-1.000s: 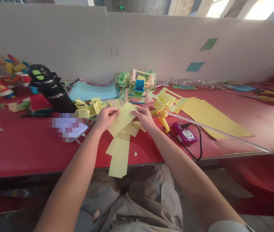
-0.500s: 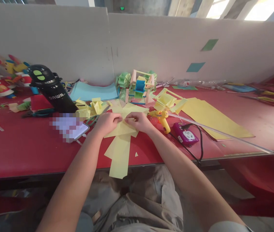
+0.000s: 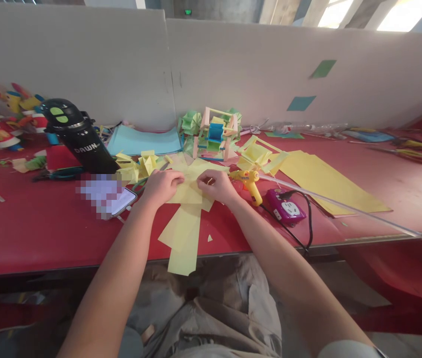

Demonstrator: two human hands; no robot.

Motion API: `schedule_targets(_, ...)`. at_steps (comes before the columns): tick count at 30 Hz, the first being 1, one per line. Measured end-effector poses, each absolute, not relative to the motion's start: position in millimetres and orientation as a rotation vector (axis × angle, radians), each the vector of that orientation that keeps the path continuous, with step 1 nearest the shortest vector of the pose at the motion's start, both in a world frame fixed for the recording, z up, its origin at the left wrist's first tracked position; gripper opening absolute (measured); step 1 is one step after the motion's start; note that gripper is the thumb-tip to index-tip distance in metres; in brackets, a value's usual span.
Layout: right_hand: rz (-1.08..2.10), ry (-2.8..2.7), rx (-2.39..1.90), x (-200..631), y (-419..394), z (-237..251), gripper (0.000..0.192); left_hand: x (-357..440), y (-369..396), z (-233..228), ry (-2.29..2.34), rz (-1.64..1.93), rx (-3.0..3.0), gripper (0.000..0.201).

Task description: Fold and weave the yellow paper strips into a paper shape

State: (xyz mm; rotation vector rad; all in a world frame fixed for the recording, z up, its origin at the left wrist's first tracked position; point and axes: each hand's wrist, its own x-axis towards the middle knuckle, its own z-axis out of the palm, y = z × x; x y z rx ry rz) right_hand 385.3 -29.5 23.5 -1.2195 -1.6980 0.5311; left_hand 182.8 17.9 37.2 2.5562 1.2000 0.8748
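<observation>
Both hands down on the yellow paper piece [image 3: 190,191] mid-table, left hand [image 3: 162,185] and right hand [image 3: 216,185] pinching its top edge from opposite sides, approx equally near, fold line prob running left-right between the 2 hands, fingertips partly hidden.

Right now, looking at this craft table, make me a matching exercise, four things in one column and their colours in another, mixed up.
Things:
1. glue gun
2. power socket
3. bottle
4. paper piece under both hands

Colours:
A. black
B. pale yellow
C. purple
D. yellow-orange

Pairs: 1-D, 2-C, 3-A, 4-B
</observation>
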Motion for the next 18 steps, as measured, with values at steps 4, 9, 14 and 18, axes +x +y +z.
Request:
schedule_targets(4, 0.453, -1.550, -1.248, 391.9, -30.5, 27.0, 0.008, 170.3, 25.1, 37.6, 1.292, 0.957, 2.441, 0.020)
schedule_targets(9, 0.574, -1.545, -1.172, 389.0, -29.7, 25.1, 0.028, 170.6, 22.1, 39.7, 1.250, 0.978, 2.420, 0.020)
schedule_targets(14, 0.617, -1.689, -1.145, 379.1, -27.0, 17.4, 0.029, 186.4, 9.8, 43.4, 1.010, 1.038, 2.456, 0.017)
schedule_targets(18, 0.603, -1.685, -1.135, 377.5, -27.5, 16.0, 0.026, 192.6, 6.4, 43.3, 0.989, 1.091, 2.372, 0.013)
